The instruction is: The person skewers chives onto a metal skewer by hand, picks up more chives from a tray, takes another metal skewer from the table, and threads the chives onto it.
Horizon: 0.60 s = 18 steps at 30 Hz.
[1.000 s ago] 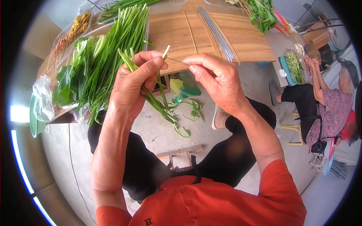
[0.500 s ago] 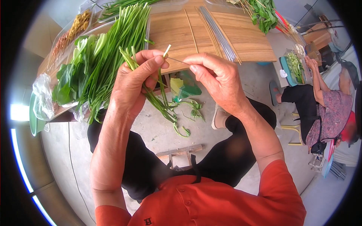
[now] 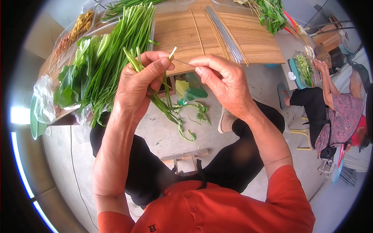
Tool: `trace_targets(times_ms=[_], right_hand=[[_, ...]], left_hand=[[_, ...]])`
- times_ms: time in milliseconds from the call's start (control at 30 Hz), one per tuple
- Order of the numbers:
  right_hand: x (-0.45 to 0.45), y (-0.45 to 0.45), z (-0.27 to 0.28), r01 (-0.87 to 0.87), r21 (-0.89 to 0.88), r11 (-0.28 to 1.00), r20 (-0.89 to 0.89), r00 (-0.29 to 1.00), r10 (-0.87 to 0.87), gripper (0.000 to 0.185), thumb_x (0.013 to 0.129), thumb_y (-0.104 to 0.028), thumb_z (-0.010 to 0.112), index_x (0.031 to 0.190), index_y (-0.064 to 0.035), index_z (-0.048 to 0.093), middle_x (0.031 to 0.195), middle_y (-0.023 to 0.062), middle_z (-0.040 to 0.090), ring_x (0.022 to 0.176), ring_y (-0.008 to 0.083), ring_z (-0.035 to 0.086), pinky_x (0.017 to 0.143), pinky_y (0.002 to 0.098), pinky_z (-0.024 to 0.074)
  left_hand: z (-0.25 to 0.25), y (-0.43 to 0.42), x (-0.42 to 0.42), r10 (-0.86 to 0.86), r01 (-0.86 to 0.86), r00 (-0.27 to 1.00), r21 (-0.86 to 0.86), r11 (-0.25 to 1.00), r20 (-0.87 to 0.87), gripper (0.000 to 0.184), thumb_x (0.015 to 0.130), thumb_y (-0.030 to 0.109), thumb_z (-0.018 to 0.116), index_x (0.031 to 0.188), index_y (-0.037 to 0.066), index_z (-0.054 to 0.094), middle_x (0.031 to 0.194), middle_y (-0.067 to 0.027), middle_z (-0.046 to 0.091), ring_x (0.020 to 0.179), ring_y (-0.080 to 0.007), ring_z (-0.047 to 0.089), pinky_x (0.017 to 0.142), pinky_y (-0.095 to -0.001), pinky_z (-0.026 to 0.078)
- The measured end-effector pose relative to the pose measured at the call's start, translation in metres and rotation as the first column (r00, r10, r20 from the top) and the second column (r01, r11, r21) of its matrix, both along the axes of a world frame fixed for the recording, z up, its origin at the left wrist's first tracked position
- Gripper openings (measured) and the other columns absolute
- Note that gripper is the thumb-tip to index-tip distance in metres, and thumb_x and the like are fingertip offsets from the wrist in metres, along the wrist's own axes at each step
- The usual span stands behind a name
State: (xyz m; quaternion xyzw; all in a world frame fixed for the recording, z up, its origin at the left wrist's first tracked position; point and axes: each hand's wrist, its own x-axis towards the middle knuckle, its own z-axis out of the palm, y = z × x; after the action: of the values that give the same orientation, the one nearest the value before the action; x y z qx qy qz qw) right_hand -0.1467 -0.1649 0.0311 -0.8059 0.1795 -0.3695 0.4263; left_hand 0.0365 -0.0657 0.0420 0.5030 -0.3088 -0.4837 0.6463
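Observation:
My left hand (image 3: 134, 85) is closed around a small bunch of garlic chives (image 3: 165, 110). Their pale cut ends poke up past the thumb and forefinger, and the long green ends hang below the palm. Between thumb and forefinger my right hand (image 3: 225, 83) pinches a thin metal skewer (image 3: 182, 62). The skewer points left, its far end meeting the chives at my left fingertips; whether it pierces them is hidden. Left of my hands, a large pile of chives (image 3: 116, 50) lies beside broad leafy greens (image 3: 70, 85).
Bamboo sticks (image 3: 215, 33) and metal skewers (image 3: 229, 39) lie on the wooden table (image 3: 256, 42). Filled skewers (image 3: 72, 33) are at the far left, and a leafy bunch (image 3: 272, 17) is at the back right. A green bin (image 3: 196, 93) is below. Another person (image 3: 338, 116) sits at right beside a tray (image 3: 297, 73).
Both my hands keep nearly the same position and grip. At the right, the other person's hands have shifted slightly.

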Motion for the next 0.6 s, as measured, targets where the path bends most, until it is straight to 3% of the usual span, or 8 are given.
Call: trace_targets(times_ms=[300, 600], right_hand=[[-0.0001, 0.0011, 0.0006, 0.005, 0.011, 1.0, -0.015, 1.0, -0.005, 0.012, 0.09, -0.001, 0.058, 0.1, -0.0016, 0.064, 0.075, 0.0066, 0.061, 0.066, 0.0132, 0.057, 0.06, 0.0279, 0.0457], [0.0007, 0.0003, -0.0013, -0.006, 0.013, 1.0, -0.012, 1.0, 0.006, 0.012, 0.09, -0.002, 0.058, 0.1, -0.0016, 0.064, 0.075, 0.0071, 0.061, 0.066, 0.0139, 0.057, 0.06, 0.0283, 0.0453]], left_hand=[[0.0006, 0.0003, -0.0013, 0.031, -0.031, 0.997, 0.004, 0.999, 0.065, 0.013, 0.089, 0.015, 0.067, 0.097, 0.005, 0.064, 0.083, -0.0005, 0.064, 0.059, -0.0026, 0.041, 0.052, -0.0177, 0.032], [-0.0002, 0.0006, 0.0004, 0.025, -0.025, 1.0, 0.013, 1.0, 0.017, 0.018, 0.085, 0.018, 0.073, 0.096, 0.004, 0.068, 0.081, -0.0008, 0.067, 0.059, -0.0034, 0.042, 0.054, -0.0193, 0.034]])
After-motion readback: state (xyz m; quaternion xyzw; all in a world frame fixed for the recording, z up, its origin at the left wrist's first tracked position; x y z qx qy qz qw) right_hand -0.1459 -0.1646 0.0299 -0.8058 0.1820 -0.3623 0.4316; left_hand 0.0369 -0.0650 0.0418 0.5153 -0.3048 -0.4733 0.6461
